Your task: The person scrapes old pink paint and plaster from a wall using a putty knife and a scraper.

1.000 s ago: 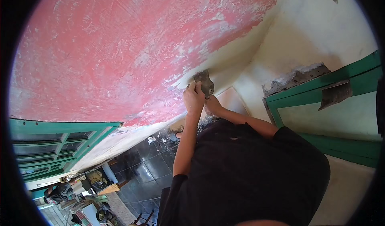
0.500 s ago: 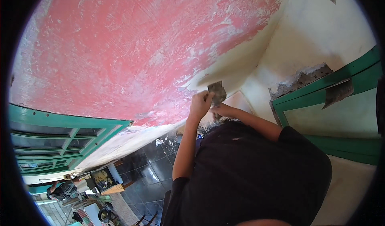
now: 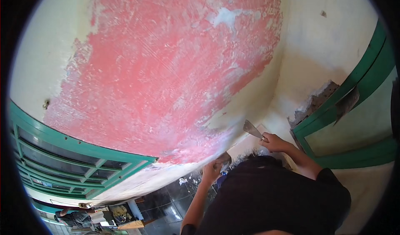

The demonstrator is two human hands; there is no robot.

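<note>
My right hand is closed round the handle of a putty knife. The knife's flat grey blade points up and left, near the cream lower strip of the wall; whether it touches, I cannot tell. Lower and further left, my left hand grips a flat, dirty grey-brown plate, partly hidden behind the fingers. Before me the wall shows worn pink paint with pale scraped patches and a white smear high up.
A green-framed window lies at the left, and a green door with broken plaster beside its frame at the right. Debris is scattered on dark floor tiles. Another person is far off at lower left.
My hands, close together earlier, have parted. The right one has moved right with the putty knife, which now shows clearly; the left has dropped lower with the plate. The view has shifted, showing more upper wall.
</note>
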